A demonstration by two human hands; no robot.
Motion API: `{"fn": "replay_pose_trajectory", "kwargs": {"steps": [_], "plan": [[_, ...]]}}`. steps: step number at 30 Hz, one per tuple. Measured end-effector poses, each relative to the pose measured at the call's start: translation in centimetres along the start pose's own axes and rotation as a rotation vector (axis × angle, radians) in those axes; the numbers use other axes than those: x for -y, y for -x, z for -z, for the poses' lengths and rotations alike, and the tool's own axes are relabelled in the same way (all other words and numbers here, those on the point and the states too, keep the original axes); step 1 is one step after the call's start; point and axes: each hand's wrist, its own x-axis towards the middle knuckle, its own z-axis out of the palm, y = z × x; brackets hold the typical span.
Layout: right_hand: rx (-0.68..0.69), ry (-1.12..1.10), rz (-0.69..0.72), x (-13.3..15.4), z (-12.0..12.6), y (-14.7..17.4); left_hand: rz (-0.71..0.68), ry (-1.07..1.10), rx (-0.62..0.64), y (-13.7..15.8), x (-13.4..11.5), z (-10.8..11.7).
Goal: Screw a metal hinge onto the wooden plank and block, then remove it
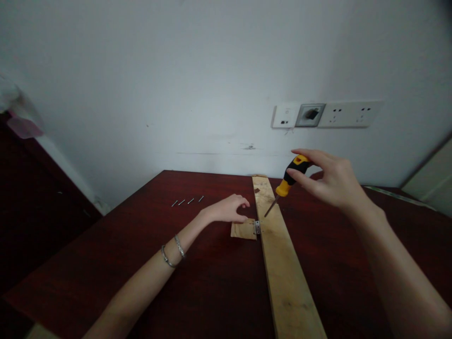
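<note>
My right hand (323, 176) grips a yellow and black screwdriver (284, 187) by its handle, and the shaft slants down to the left. The tip is over the long wooden board (282, 263), near a small metal hinge (257, 227); whether it touches the wood I cannot tell. That hinge lies where the board's left edge meets a small wooden block (244, 230). My left hand (231, 208) rests beside the block's far edge, thumb and fingers apart, with nothing visible between them. Several screws (191, 201) lie in a row to the left of that hand.
The dark red table (212, 292) ends against a white wall (197, 94) at the back. White socket plates (349, 114) and a grey-framed one (310, 115) are on the wall at right. A pink object (24, 126) hangs at far left.
</note>
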Motion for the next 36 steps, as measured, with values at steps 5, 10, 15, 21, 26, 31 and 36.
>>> {"fn": "replay_pose_trajectory", "kwargs": {"steps": [5,10,15,21,26,31,36], "plan": [[0.016,-0.011,0.002,0.1,0.1,0.0,-0.075,-0.039,0.068,-0.6,-1.5,-3.8],[-0.001,0.003,0.038,0.0,0.1,-0.1,-0.058,0.031,0.053,-0.6,-1.2,-4.8],[-0.035,0.000,0.078,-0.5,-0.3,-0.1,-0.045,0.058,0.042,-0.6,-1.0,-5.0],[-0.027,-0.003,0.096,-0.5,-0.3,-0.1,0.007,0.072,0.032,-0.4,-1.4,-4.8],[-0.018,0.000,0.086,-0.5,-0.2,0.0,0.002,0.097,0.036,-0.3,-1.3,-4.5],[-0.022,0.006,0.066,-0.6,-0.1,0.0,-0.012,0.096,-0.038,-0.2,-0.1,-2.4],[-0.025,-0.025,0.060,-0.4,0.0,0.0,0.051,0.066,-0.182,1.4,3.0,2.1]]}}
